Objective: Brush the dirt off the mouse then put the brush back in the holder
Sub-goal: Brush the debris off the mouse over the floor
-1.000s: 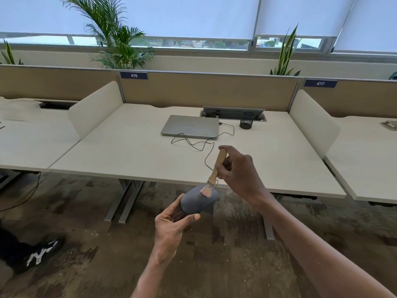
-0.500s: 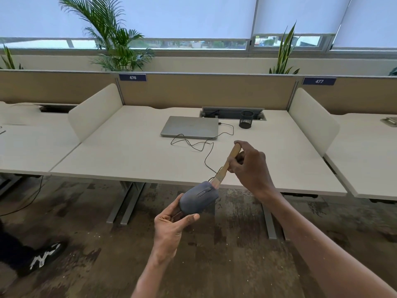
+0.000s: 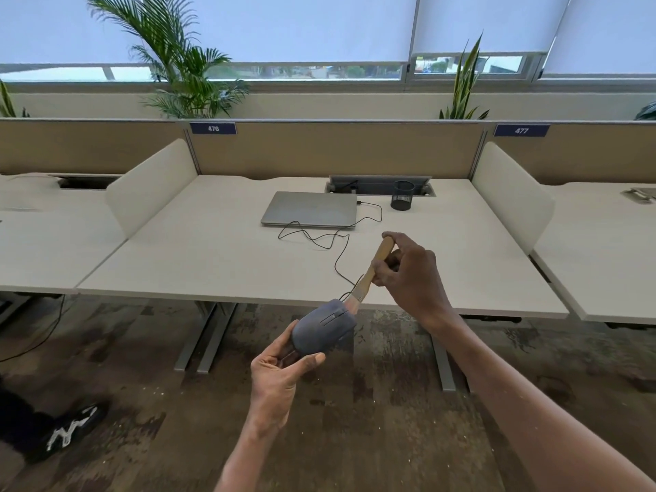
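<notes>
Fingers (image 3: 385, 269) of the right hand (image 3: 413, 278) pinch the tan wooden handle of a small flat brush (image 3: 372, 273), whose pale bristles touch the front edge of the mouse (image 3: 324, 330). Left hand (image 3: 278, 376): thumb and curled fingers grip the rear end of the mouse, holding it in the air before the counter (image 3: 213, 257), over a mottled brown floor (image 3: 355, 420). Mouse: rounded, matte grey-blue shell with a scroll-wheel slot; a thin black cable (image 3: 339, 255) runs from it in loops across the counter. Holder (image 3: 402, 195): a dark mesh cylinder, upright at the back of the counter, just right of a closed silver laptop (image 3: 310, 208). Counter: pale, smooth top, with rounded off-white side dividers and a tan back panel. Blue labels on that panel read "476" (image 3: 213, 128) and "477" (image 3: 521, 130). Green plants (image 3: 177, 65) stand behind the panel under white roller blinds. A black shoe (image 3: 67, 433) with white markings shows at lower left.
</notes>
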The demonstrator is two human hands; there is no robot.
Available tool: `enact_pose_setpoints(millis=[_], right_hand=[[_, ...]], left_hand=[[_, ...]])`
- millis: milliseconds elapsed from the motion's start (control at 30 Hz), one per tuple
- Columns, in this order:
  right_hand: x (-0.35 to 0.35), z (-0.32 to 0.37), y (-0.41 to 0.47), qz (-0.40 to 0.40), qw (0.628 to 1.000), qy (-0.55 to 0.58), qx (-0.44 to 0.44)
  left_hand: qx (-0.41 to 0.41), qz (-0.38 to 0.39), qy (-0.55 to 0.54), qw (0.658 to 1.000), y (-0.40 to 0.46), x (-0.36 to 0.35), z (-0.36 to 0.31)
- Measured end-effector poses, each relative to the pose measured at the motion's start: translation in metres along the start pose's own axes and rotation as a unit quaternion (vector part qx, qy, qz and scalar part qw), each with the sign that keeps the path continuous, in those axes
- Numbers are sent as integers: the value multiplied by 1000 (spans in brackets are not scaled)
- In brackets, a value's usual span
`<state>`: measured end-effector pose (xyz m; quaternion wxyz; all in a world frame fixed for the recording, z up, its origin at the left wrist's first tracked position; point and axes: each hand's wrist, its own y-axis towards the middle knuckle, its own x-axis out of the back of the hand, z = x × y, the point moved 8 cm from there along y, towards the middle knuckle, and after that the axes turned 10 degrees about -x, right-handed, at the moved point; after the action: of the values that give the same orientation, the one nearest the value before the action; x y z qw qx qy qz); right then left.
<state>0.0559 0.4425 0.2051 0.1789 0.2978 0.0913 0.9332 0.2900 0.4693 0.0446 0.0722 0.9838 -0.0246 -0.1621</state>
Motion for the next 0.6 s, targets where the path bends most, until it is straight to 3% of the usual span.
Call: enact_pose_setpoints(millis=[167, 400, 600], right_hand=[[2, -9, -3, -32, 997, -67, 5], [1, -6, -11, -26, 1000, -1, -2], [9, -13, -22, -61, 997, -41, 4]], left_hand=[[4, -6, -11, 1000, 2, -1, 1], [8, -4, -13, 1000, 3, 1, 1], [7, -16, -19, 1000, 3, -1, 0]])
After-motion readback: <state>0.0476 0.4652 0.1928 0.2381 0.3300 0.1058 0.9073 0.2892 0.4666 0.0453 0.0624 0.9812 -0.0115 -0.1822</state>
